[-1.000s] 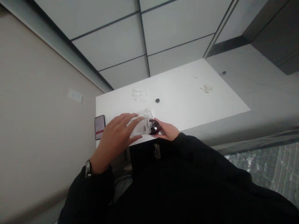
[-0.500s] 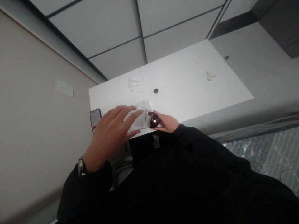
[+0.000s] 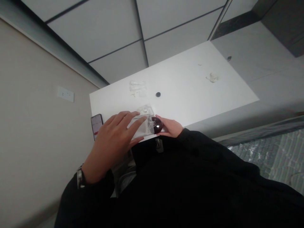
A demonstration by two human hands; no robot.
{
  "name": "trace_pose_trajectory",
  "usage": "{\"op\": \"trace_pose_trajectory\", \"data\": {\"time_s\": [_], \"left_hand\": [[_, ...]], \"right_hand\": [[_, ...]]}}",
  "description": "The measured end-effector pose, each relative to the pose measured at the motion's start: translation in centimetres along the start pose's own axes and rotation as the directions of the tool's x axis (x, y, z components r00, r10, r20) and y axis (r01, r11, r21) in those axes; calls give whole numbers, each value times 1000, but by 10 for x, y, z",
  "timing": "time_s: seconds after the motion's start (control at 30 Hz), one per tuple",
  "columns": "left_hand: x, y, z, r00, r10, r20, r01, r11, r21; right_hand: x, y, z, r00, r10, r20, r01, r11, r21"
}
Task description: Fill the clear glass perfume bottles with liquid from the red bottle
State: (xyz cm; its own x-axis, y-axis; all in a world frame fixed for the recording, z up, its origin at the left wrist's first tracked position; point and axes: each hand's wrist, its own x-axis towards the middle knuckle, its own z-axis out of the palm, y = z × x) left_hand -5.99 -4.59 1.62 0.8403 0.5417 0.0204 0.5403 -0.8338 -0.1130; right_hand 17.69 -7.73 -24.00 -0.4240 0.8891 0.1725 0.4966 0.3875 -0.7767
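Note:
At the table's near edge, my left hand lies over a clear plastic package, its thumb on the near side and its fingers on the far side. My right hand is curled round a glossy dark red, rounded object, thumb and fingers on opposite sides. The package's right end meets the dark red object and partly covers its left side. What kind of object it is I cannot make out. Just beyond my left fingers lies another clear plastic piece.
A phone with a lit screen lies at the left edge of the white table. Farther back are a small black disc, a crumpled clear wrapper and, on the right, a crumpled whitish scrap. Cabinet panels stand behind.
The view has shifted slightly. Both hands keep nearly the same hold, with the plastic package and the dark red object still together.

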Motion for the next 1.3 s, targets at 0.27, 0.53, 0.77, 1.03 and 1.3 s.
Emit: {"op": "trace_pose_trajectory", "data": {"time_s": [0.27, 0.53, 0.77, 1.03, 1.3], "left_hand": [[5, -1, -5, 999, 18, 43, -19, 1000, 19], [9, -2, -6, 996, 51, 71, -54, 998, 43], [15, -3, -10, 992, 89, 85, -94, 994, 57], [27, 0, -15, 984, 145, 105, -155, 984, 86], [33, -1, -22, 973, 168, 159, -187, 976, 114]], "right_hand": [[1, 0, 0, 1000, 1, -2, -1, 1000, 16], [0, 2, 1, 1000, -20, -12, 20, 1000, 14], [0, 4, 2, 997, -67, -33, 67, 998, 9], [0, 5, 3, 997, -67, -28, 68, 998, 17], [2, 6, 2, 997, -76, -10, 77, 996, 53]]}}
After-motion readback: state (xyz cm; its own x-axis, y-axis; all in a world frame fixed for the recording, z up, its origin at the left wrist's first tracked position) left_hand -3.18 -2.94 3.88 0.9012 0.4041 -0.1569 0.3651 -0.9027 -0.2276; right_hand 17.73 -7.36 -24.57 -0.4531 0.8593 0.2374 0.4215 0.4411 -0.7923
